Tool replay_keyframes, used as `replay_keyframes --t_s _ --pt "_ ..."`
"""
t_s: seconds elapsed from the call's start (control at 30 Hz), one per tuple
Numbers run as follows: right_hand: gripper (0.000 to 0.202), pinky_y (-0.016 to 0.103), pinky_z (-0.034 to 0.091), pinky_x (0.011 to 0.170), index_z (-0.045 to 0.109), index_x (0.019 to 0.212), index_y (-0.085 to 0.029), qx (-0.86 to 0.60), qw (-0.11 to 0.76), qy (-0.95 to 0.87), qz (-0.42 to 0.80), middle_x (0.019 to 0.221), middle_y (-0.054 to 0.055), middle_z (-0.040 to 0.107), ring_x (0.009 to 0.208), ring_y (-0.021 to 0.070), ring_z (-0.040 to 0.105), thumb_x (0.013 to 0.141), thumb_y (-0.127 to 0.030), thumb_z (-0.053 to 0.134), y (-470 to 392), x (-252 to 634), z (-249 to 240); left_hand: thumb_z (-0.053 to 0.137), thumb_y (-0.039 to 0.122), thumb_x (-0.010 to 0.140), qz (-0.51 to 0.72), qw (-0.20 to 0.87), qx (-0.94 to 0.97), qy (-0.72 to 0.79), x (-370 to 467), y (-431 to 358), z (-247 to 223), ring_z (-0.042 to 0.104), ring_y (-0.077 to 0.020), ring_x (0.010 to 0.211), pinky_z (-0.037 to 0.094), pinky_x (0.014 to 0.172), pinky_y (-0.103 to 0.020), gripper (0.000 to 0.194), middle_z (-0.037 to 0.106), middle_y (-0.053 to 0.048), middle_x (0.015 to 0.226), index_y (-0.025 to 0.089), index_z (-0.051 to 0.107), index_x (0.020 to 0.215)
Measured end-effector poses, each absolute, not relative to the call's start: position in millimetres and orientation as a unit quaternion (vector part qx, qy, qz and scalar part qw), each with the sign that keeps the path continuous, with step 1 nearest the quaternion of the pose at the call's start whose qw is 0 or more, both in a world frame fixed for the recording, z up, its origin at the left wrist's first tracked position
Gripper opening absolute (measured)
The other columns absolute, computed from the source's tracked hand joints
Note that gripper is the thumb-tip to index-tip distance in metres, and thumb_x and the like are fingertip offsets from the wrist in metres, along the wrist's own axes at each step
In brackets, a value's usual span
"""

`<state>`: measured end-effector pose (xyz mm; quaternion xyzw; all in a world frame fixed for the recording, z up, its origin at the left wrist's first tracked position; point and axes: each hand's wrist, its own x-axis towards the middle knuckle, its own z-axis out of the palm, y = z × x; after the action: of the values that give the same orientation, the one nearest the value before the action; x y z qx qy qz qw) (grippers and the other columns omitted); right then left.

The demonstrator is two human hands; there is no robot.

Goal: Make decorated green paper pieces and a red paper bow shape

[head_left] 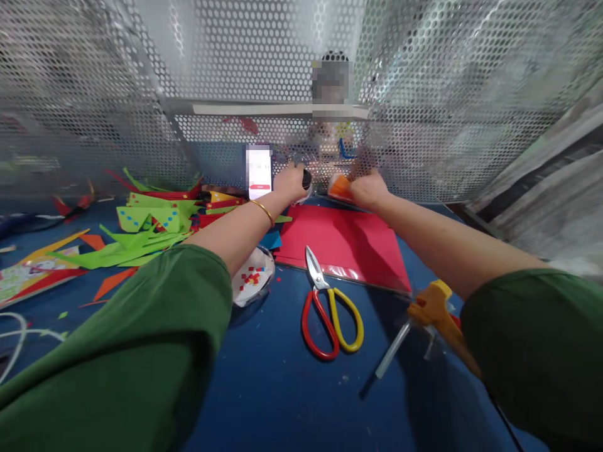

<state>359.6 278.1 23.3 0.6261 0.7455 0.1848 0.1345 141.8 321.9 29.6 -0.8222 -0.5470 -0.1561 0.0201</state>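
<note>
Both arms reach forward to the far edge of the blue table. My left hand (288, 182) has its fingers curled around a black round object (306, 179), with something clear and crinkled below it. To the right, my right hand (371, 189) is closed beside an orange and white item (340, 187); its fingertips are hidden, so what they grip cannot be made out. Red paper sheets (340, 242) lie flat between the forearms. Nearer to me are scissors (320, 279) with one red and one yellow handle, blades shut.
A lit phone (259, 171) leans at the back against a perforated metal screen (264, 56). Green cut paper (148, 216) piles at left. A small dish (254, 295) holds red and blue bits. An orange glue gun (436, 311) with a glue stick lies right. Someone sits behind the screen.
</note>
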Motion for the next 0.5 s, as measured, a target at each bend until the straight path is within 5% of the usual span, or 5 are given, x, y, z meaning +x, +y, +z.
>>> replay_keyframes --t_s 0.13,0.27,0.4,0.5 --pt "0.026 0.046 0.047 0.099 0.067 0.114 -0.009 0.633 0.127 0.744 0.173 0.116 0.016 0.069 0.109 0.0267 0.065 0.097 -0.026 0.057 269.4 357.1 22.5 0.070 0.026 0.077 -0.145 0.014 -0.816 -0.559 139.2 323.9 21.8 0.060 -0.0354 0.121 0.049 0.100 -0.041 0.077 0.054 -0.022 0.139 0.011 0.040 0.147" --pt "0.044 0.046 0.036 0.102 0.058 0.127 0.001 0.625 0.081 0.756 0.178 0.132 0.030 0.060 0.124 0.0375 0.056 0.094 -0.028 0.053 248.2 354.5 29.2 0.064 0.026 0.082 -0.136 0.040 -0.821 -0.553 134.4 310.2 31.1 0.057 -0.0373 0.124 0.047 0.101 -0.045 0.077 0.048 -0.026 0.146 0.007 0.034 0.151" --pt "0.053 0.037 0.042 0.093 0.059 0.131 -0.009 0.577 0.103 0.803 0.108 0.128 0.021 0.066 0.116 0.0327 0.062 0.091 -0.043 0.055 206.8 357.1 36.3 0.053 0.024 0.089 -0.062 0.053 -0.877 -0.474 132.5 268.1 45.1 0.058 -0.0332 0.124 0.046 0.102 -0.042 0.037 0.067 -0.014 0.127 0.017 0.068 0.122" --pt "0.049 0.030 0.047 0.078 0.068 0.121 -0.018 0.537 0.158 0.828 0.035 0.114 0.013 0.074 0.101 0.0275 0.069 0.079 -0.045 0.068 166.9 357.3 30.0 0.061 0.026 0.083 0.003 0.023 -0.910 -0.414 131.6 215.8 49.5 0.064 -0.0331 0.115 0.050 0.093 -0.040 0.028 0.074 -0.011 0.116 0.021 0.076 0.106"
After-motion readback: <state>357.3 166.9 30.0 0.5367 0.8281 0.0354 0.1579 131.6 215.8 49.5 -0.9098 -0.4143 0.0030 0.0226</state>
